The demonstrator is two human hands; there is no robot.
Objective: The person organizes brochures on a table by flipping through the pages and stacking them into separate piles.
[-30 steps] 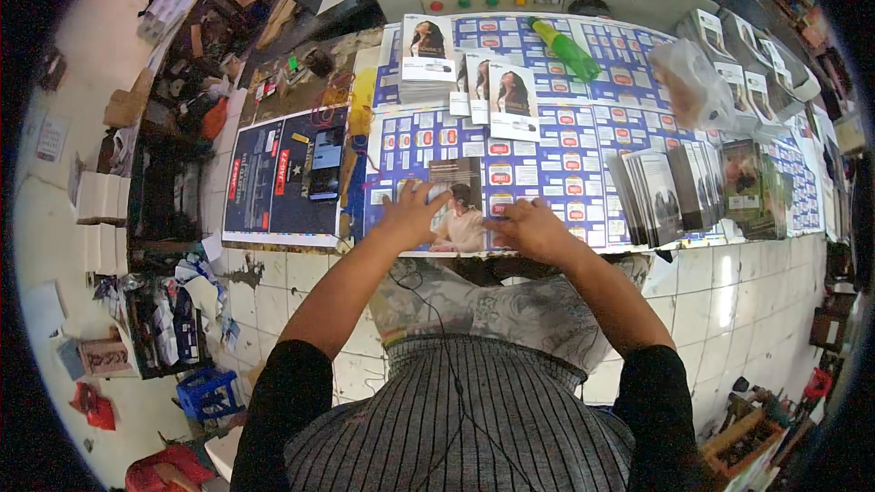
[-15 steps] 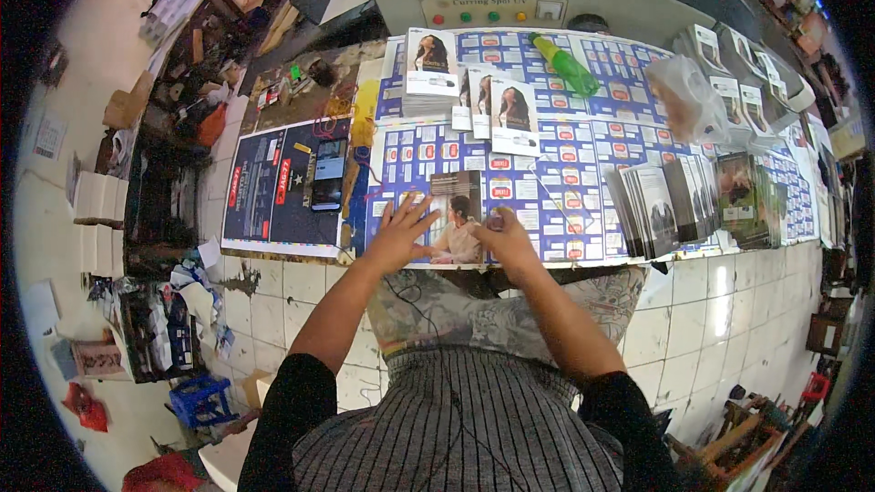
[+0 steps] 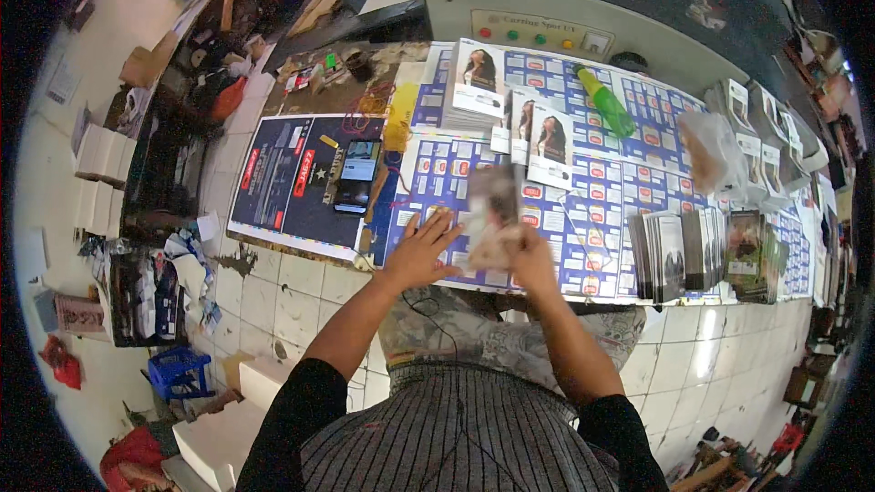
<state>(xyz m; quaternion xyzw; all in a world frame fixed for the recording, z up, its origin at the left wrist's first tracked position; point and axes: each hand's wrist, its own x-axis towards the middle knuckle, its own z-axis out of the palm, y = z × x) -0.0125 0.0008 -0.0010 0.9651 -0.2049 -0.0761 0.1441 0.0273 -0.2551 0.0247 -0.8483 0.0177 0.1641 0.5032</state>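
Flat on the blue-and-white printed sheets (image 3: 428,169) rests my left hand (image 3: 419,253), fingers spread, holding nothing. My right hand (image 3: 533,260) grips a brochure (image 3: 493,205) by its lower right side; the brochure is smeared by motion, and a picture of a person shows faintly on it. Beyond it are a stack of white-covered brochures (image 3: 476,82) and several more fanned out (image 3: 550,148). To the right, rows of brochures (image 3: 658,255) lean overlapped near the table's front edge.
Left of my hands lie a phone (image 3: 357,173) and a dark printed sheet (image 3: 283,178). A green bottle (image 3: 609,107) lies at the back, with a clear plastic bag (image 3: 711,157) and more brochure stacks (image 3: 755,164) farther right. Behind the table stands a grey machine with buttons (image 3: 540,29).
My right hand has lifted the brochure, which lay between my hands, and tilted it. My left hand has come off its edge onto the sheets. The whole view has shifted slightly.
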